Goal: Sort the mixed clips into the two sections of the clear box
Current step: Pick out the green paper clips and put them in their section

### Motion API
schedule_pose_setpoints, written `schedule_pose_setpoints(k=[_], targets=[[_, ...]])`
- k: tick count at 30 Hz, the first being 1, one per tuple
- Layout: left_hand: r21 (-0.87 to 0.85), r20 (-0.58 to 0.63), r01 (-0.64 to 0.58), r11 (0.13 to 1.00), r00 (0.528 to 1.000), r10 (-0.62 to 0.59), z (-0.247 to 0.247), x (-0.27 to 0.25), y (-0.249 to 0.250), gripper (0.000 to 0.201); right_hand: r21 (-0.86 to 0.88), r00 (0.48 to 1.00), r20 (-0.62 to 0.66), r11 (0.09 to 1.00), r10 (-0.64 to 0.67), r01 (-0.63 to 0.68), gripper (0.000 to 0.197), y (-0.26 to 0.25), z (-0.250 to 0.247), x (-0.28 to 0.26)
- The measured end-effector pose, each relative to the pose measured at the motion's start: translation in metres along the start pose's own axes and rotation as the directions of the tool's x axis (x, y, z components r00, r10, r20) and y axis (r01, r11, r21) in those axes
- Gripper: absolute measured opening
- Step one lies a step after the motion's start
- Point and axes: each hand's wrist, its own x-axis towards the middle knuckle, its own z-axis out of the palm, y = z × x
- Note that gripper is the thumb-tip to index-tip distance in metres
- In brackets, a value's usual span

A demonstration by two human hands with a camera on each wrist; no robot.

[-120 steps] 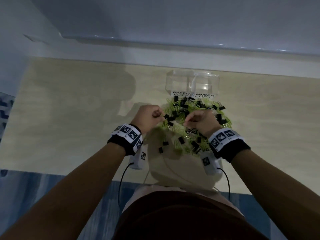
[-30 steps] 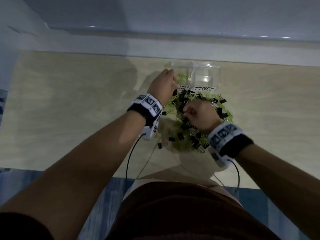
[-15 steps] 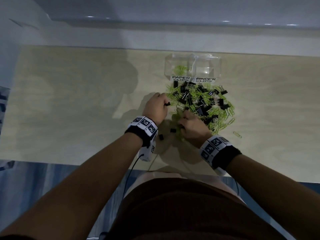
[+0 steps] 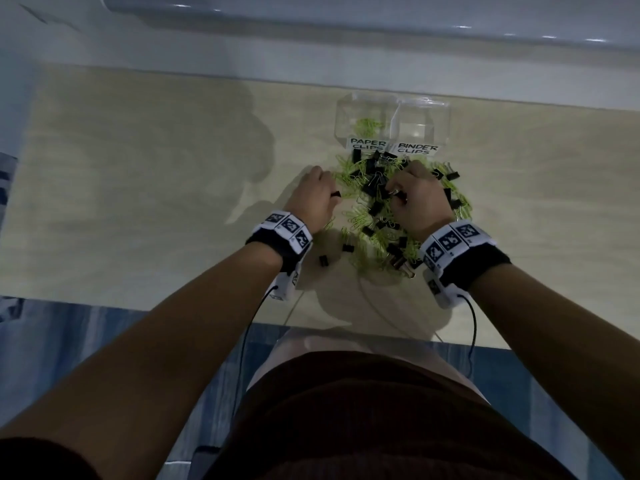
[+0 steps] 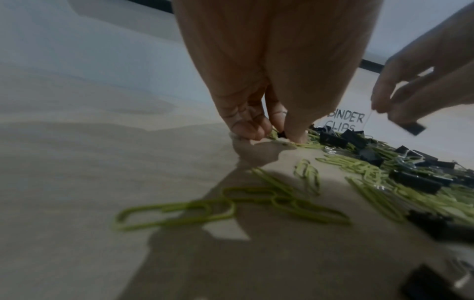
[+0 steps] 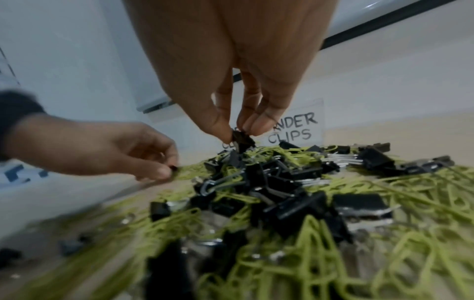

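there, boxy black binder clip point(image 6: 242, 140) between fingers point(image 6: 259, 123)

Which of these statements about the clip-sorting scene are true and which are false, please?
1. The right hand pinches a black binder clip. True.
2. The paper-clip section of the clear box is empty. False: green paper clips lie in it.
3. The binder-clip section is full of black clips. False: none show in it.
4. The left hand pinches a small black clip at the left edge of the pile. True.
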Motion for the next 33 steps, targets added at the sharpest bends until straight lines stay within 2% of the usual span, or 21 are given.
schedule_pose_setpoints(k=[4,7,9,11,13,15,18,20,23,26,30,33], targets=[[0.003,-0.088,0.060,0.998,0.994,-0.060,-0.012,-0.015,-0.024,0.020,-0.073,0.996,0.039,0.994,-0.083,0.086,0.023,0.001,0.003,-0.006],[-0.020,-0.120,0.052,0.998,0.991,-0.054,-0.015,-0.032,-0.042,0.020,-0.059,0.954,0.190,0.968,-0.230,0.245,0.020,-0.007,0.009,-0.022],[-0.048,-0.085,-0.045,0.998,0.996,0.041,-0.012,-0.046,-0.043,0.022,-0.087,0.912,0.303,0.945,-0.277,0.316,0.024,-0.009,0.017,-0.029],[-0.093,0.015,-0.171,0.981,0.985,0.173,-0.003,-0.061,-0.034,0.028,-0.117,0.898,0.355,0.941,-0.259,0.317,0.027,-0.010,0.025,-0.032],[-0.039,0.173,-0.229,0.973,0.957,0.233,0.009,-0.074,-0.023,0.035,-0.128,0.902,0.361,0.946,-0.236,0.298,0.029,-0.011,0.031,-0.032],[0.024,0.237,-0.272,0.962,0.936,0.259,0.020,-0.082,-0.017,0.034,-0.130,0.906,0.352,0.946,-0.236,0.297,0.029,-0.011,0.034,-0.032],[0.002,0.178,-0.324,0.946,0.931,0.318,0.026,-0.088,-0.018,0.025,-0.095,0.902,0.336,0.944,-0.269,0.317,0.027,-0.012,0.030,-0.033],[-0.013,0.133,-0.350,0.937,0.928,0.349,0.025,-0.091,-0.023,0.029,-0.051,0.921,0.274,0.952,-0.277,0.302,0.022,-0.009,0.023,-0.034],[-0.022,0.060,-0.328,0.944,0.942,0.329,0.014,-0.095,-0.036,0.025,-0.055,0.959,0.146,0.966,-0.244,0.254,0.019,0.000,0.013,-0.036],[-0.005,-0.009,-0.269,0.963,0.963,0.269,-0.001,-0.086,-0.052,0.021,-0.130,0.959,0.141,0.955,-0.247,0.265,0.023,0.003,0.014,-0.038],[0.071,-0.031,-0.197,0.978,0.979,0.200,-0.016,-0.046,-0.045,0.032,-0.112,0.881,0.299,0.903,-0.367,0.414,0.023,-0.017,0.029,-0.040],[0.133,0.026,-0.152,0.979,0.988,0.150,-0.019,-0.014,-0.023,0.047,-0.103,0.814,0.396,0.861,-0.424,0.499,0.030,-0.027,0.044,-0.040]])
